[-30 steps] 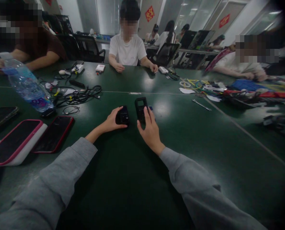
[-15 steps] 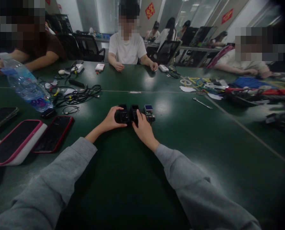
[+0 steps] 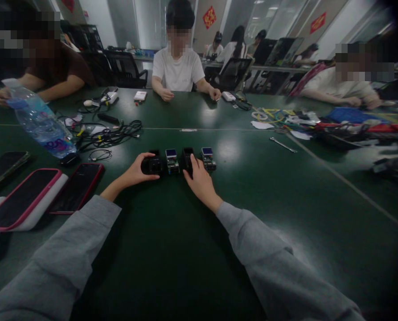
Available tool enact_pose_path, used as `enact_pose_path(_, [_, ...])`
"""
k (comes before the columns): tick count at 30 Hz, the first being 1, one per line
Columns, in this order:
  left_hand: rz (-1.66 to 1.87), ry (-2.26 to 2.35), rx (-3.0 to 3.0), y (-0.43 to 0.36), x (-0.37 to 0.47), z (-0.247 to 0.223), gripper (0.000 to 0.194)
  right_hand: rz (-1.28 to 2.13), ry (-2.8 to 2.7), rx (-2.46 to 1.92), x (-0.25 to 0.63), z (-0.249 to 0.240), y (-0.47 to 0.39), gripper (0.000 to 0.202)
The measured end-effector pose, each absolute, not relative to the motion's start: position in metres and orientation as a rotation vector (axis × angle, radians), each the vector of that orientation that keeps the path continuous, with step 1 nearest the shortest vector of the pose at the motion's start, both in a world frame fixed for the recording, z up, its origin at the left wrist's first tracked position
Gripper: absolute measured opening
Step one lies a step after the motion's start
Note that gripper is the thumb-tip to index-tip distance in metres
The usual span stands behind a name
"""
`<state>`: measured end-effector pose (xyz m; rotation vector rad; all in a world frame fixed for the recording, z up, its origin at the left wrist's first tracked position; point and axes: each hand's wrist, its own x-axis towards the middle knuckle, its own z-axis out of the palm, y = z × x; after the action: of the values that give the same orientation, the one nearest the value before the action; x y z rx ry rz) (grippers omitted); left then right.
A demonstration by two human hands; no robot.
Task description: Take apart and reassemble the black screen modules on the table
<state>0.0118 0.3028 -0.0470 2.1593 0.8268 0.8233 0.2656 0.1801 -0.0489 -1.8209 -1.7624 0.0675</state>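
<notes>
Left of your left hand (image 3: 135,170) lies a red-edged smartphone (image 3: 76,187). That hand holds a black casing (image 3: 154,164) between thumb and fingers. A circuit board with a small screen (image 3: 172,161) sits between your hands. Your right hand (image 3: 200,180) holds a second black casing (image 3: 187,156); just right of it sits a second circuit board (image 3: 208,159), and farther right, a wrench (image 3: 283,145).

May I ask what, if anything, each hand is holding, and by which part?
The left hand holds a black casing from its left side, thumb at the near end; the right hand grips another black casing by its near part.
</notes>
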Motion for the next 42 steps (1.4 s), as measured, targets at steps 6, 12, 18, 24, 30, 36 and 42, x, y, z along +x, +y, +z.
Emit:
enact_pose_path(6, [0.669, 0.86, 2.208, 0.298, 0.009, -0.05, 0.088, 0.103, -1.762, -1.869, 0.264, -0.048, 0.178, 0.065])
enact_pose_path(12, [0.675, 0.868, 2.285, 0.302, 0.009, -0.048, 0.094, -0.059, -1.81, -1.778, 0.263, -0.041, 0.173, 0.065])
enact_pose_path(18, [0.711, 0.852, 2.307, 0.3, 0.01, -0.048, 0.095, -0.131, -2.151, -1.536, 0.258, -0.033, 0.169, 0.056])
enact_pose_path(24, [0.716, 0.857, 2.316, 0.3, 0.013, -0.051, 0.098, -0.178, -2.208, -1.509, 0.257, -0.039, 0.172, 0.047])
enact_pose_path(30, [0.712, 0.834, 2.325, 0.301, 0.014, -0.052, 0.098, -0.21, -2.187, -1.545, 0.256, -0.039, 0.173, 0.046])
enact_pose_path(36, [0.719, 0.828, 2.322, 0.299, 0.013, -0.052, 0.097, -0.175, -2.185, -1.539, 0.256, -0.039, 0.174, 0.046])
enact_pose_path(42, [0.695, 0.839, 2.322, 0.298, 0.014, -0.05, 0.098, -0.129, -2.121, -1.488, 0.261, -0.039, 0.176, 0.039])
